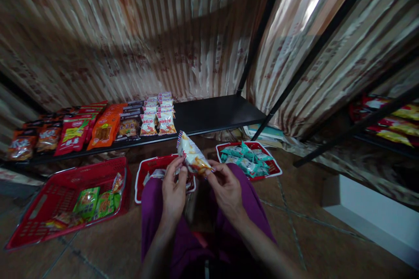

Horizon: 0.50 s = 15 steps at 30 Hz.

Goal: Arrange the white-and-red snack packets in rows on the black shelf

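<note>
A small snack bag (194,153), white and yellow-orange with a striped end, is held tilted above my knees. My left hand (174,187) grips its left edge, and my right hand (227,185) pinches its lower right corner. Beyond it, similar white snack bags (166,122) stand in two rows on the black shelf (216,113). Below my hands a red basket (140,183) with a white rim holds more packets, partly hidden by my left hand and leg.
Other snack packs (106,130) fill the shelf's left part. A large red basket (36,226) with a few packets lies at left. A red basket (277,168) of teal packets sits by my right knee. A white box (376,213) and black shelf posts (314,56) stand right.
</note>
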Available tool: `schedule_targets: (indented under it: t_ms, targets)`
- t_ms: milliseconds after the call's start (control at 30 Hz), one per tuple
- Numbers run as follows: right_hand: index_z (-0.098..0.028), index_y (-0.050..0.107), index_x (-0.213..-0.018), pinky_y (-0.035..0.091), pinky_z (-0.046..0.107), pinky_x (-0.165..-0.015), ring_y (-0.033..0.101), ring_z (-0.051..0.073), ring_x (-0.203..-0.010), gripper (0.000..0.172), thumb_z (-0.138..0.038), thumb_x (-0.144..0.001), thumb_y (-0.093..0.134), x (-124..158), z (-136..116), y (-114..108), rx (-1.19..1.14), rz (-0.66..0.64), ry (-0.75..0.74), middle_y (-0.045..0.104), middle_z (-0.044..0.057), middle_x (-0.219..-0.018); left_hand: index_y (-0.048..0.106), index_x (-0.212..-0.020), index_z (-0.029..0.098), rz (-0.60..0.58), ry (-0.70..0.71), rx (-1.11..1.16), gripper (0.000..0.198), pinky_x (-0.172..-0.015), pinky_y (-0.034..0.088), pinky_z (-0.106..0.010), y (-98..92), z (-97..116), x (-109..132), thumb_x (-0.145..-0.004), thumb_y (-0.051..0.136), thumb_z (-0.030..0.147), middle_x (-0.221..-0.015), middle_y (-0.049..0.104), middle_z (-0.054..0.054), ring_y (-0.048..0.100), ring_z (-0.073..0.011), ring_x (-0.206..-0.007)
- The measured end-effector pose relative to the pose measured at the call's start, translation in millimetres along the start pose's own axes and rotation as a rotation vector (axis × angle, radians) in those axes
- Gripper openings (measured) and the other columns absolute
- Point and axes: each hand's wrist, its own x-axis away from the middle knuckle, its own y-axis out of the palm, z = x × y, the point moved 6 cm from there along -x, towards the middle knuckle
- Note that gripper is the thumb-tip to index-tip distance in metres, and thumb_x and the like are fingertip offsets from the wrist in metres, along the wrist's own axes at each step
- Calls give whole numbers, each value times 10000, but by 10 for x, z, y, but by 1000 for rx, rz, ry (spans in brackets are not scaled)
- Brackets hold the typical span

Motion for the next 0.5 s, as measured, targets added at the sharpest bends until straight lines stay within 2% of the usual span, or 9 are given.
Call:
schedule_targets:
  t_ms: [67, 133, 200, 300, 400, 500]
  targets:
    - [-217, 580, -769, 510, 364, -801, 637, 200, -912, 35, -199, -787, 603, 35, -162, 38, 222, -71, -234, 687, 58, -994, 589, -1114, 205, -35, -85, 151, 388, -858, 468, -328, 53, -29, 24, -784, 605, 408, -1152, 623, -87, 603, -212, -1013]
    - [-219, 595, -792, 493, 401, -855, 609, 217, -983, 90, -130, -782, 584, 109, -289, 100, 384, -127, -463, 683, 67, -995, 555, -1147, 208, -59, -158, 296, 420, -858, 470, -322, 96, -48, 44, -787, 605, 417, -1176, 616, -89, 604, -209, -1023]
    - [-212, 603, -822, 493, 415, -872, 582, 228, -1027, 133, -90, -779, 571, 193, -348, 179, 474, -184, -616, 671, 77, -1008, 524, -1171, 208, -63, -191, 391, 453, -886, 460, -322, 123, -54, 57, -780, 620, 415, -1217, 596, -96, 588, -212, -1064]
    - [-192, 612, -848, 512, 410, -850, 559, 238, -1027, 137, -79, -788, 562, 291, -348, 290, 577, -240, -693, 647, 97, -1008, 472, -1222, 217, -108, -186, 445, 562, -937, 433, -326, 177, -50, 66, -726, 691, 365, -1257, 575, -103, 561, -221, -1118]
    - [-188, 624, -887, 529, 409, -819, 552, 239, -1000, 142, -100, -814, 540, 344, -334, 353, 636, -270, -687, 632, 105, -1003, 423, -1279, 232, -150, -182, 459, 680, -984, 400, -321, 220, -74, 68, -677, 736, 278, -1282, 561, -94, 527, -225, -1172]
    - [-194, 626, -924, 524, 410, -845, 551, 230, -1020, 178, -96, -828, 512, 362, -329, 392, 601, -414, -655, 630, 102, -1037, 401, -1310, 248, -106, -183, 463, 699, -987, 397, -317, 184, -139, 48, -688, 720, 260, -1298, 549, -86, 523, -218, -1178]
